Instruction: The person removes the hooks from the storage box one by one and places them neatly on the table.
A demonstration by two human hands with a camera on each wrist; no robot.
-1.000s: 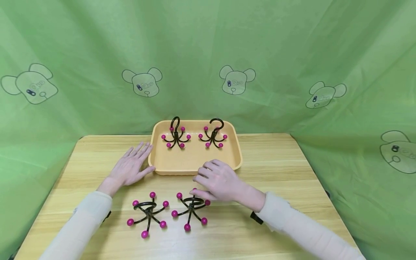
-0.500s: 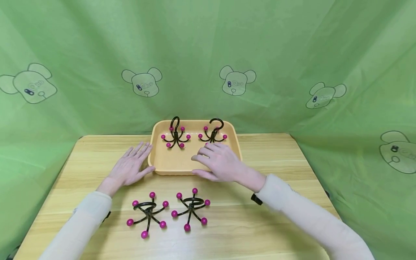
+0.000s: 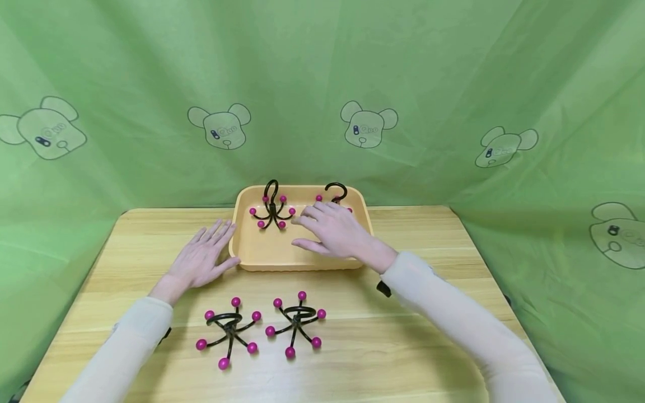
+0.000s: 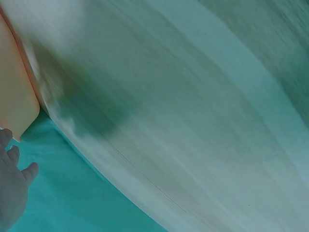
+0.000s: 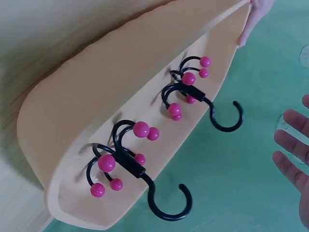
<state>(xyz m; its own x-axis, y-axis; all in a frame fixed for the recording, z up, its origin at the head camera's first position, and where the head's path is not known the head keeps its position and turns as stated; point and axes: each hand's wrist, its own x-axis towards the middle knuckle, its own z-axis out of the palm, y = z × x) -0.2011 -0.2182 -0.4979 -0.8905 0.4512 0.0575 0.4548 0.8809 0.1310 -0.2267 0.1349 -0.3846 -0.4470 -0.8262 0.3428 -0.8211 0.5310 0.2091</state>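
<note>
My left hand (image 3: 201,258) lies with fingers straight at the left rim of a shallow peach tray (image 3: 272,254). In the left wrist view, its fingertips are beside the tray's edge. Over the right half of the tray hovers my right hand (image 3: 335,230), fingers spread and loosely bent, holding nothing. It partly covers the right black hook hanger (image 5: 129,163), whose arms end in pink balls. To its left in the tray stands a matching hook hanger (image 3: 272,211). Both have their hooks pointing up.
Two more such hangers, a left one (image 3: 230,328) and a right one (image 3: 296,322), stand on the wooden table (image 3: 403,347) in front of the tray. A green curtain (image 3: 297,67) with mouse-head drawings hangs behind the table.
My right hand has moved forward from beside the front right hanger to above the tray, and now covers part of the right hanger there. The left hand and the hangers stay put.
</note>
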